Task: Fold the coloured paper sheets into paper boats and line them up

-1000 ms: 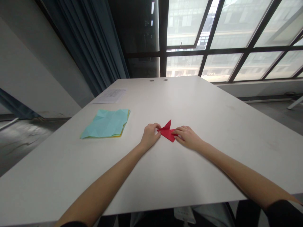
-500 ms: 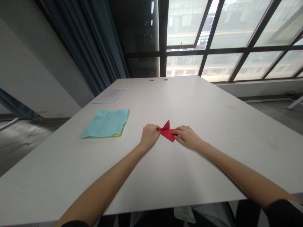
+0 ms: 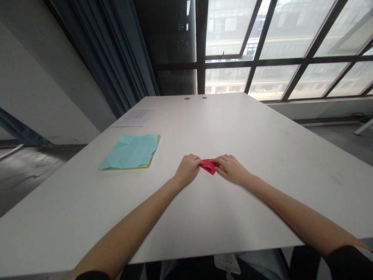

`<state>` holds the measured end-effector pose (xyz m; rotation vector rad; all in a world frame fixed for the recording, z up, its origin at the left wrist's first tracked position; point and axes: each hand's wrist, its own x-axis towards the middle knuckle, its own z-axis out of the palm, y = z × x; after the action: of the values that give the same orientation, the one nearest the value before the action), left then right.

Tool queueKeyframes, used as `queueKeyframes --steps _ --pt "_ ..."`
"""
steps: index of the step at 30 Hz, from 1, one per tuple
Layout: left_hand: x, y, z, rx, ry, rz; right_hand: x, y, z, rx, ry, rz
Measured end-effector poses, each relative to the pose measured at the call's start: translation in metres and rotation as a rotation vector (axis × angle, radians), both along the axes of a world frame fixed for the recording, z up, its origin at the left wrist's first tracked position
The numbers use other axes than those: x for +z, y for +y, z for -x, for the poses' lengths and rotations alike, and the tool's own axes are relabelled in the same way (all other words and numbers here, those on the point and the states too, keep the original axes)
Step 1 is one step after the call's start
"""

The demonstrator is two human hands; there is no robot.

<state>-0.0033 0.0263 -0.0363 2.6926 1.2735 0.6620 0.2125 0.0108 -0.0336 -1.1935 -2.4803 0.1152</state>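
A small folded piece of red paper (image 3: pixel 209 166) lies on the white table between my two hands. My left hand (image 3: pixel 189 166) pinches its left end, the fingertips closed over the paper. On the other side, my right hand (image 3: pixel 229 167) has its fingers closed on the right part of the paper, and they hide that part. The paper looks low and flat, with layered folds showing along its near side.
Left of my hands is a stack of creased paper sheets (image 3: pixel 132 151), light blue on top with yellow beneath. A printed sheet (image 3: pixel 135 118) lies behind it near the left edge of the white table (image 3: pixel 247 128). A blue curtain (image 3: pixel 116 50) and windows stand beyond.
The red flap that stood up at the back of the paper is now folded down. My left hand has moved slightly right, over the paper's end; my right hand has stayed put.
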Motion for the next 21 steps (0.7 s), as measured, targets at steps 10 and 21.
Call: queueKeyframes --steps 10,21 --pt "0.0041 -0.0022 -0.0031 0.023 0.105 -0.013 0.0007 0.0013 -0.0017 0.127 0.011 -0.035" --pt "0.0066 -0.0069 -0.006 0.111 0.122 -0.063 0.0033 -0.0033 0.0 0.29 -0.011 -0.115"
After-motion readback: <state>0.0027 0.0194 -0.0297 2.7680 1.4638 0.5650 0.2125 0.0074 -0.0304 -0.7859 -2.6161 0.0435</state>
